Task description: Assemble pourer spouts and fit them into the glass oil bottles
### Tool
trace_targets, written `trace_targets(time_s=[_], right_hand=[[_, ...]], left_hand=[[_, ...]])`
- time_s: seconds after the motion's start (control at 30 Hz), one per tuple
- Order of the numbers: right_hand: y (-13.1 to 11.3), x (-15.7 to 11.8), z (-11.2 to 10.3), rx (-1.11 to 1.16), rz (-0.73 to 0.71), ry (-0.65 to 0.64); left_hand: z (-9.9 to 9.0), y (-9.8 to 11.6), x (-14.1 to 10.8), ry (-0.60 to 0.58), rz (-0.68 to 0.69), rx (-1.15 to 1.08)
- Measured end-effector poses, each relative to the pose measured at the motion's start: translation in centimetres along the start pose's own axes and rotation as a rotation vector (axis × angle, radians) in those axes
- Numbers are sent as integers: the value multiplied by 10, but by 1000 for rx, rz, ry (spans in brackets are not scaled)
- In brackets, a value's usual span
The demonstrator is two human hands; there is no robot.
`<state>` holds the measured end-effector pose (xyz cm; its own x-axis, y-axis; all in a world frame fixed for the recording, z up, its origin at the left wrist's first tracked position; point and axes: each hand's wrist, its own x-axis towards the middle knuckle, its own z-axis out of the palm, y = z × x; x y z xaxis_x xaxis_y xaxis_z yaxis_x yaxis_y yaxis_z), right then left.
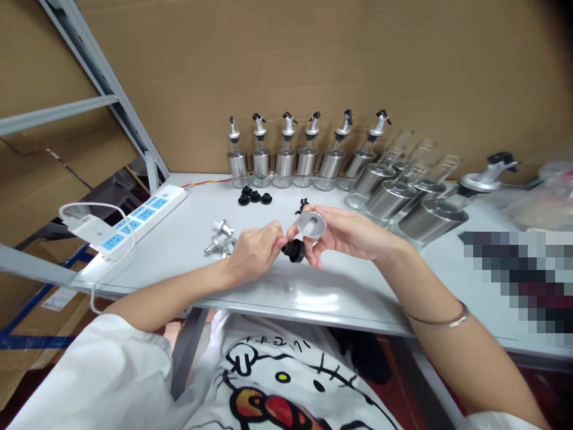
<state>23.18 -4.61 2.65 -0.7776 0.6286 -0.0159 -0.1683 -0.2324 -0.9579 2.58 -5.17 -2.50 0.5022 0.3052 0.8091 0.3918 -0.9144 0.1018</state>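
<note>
Over the front middle of the table, my left hand [256, 254] is closed, thumb and fingers pinching the narrow end of a black ribbed stopper [295, 251]. Just to its right, my right hand [351, 233] grips a silver pourer spout [312, 224], its round hollow underside facing me. The stopper sits close below the spout's rim; whether they touch I cannot tell. Loose silver spouts [219, 242] lie left of my left hand. Farther back are several black stoppers [254, 196], and small black pieces [302, 205] lie just beyond my right hand.
Several glass bottles with steel sleeves and fitted pourers [285, 161] line the cardboard wall. Bottles without pourers [391, 194] stand at right, beside another fitted bottle [434, 218]. A white power strip [147, 212] with a plugged-in charger lies at left. A clear plastic bag [555, 197] is far right.
</note>
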Motion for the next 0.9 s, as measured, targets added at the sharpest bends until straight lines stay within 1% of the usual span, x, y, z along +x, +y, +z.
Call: trace_targets(time_s=[0.17,0.3,0.4,0.53,0.67,0.77,0.9], right_hand=[[0,3,0,32,-63,74],[-2,3,1,17,-70,100],[-3,2,1,8,-59,126],[-5,1,0,-13,-38,134],[-5,1,2,-39,-40,138],[-4,1,2,-66,-47,133],[0,0,2,-125,-33,108]], left_hand=[[2,-1,-1,-12,-100,-80],[3,-3,-3,-61,-178,-189],[1,-4,-5,-123,-154,-256],[-3,-1,-2,-219,-132,-215],[-5,3,0,-229,-141,-186],[-4,5,0,-262,-160,-168],[-3,9,-1,-288,-178,-206]])
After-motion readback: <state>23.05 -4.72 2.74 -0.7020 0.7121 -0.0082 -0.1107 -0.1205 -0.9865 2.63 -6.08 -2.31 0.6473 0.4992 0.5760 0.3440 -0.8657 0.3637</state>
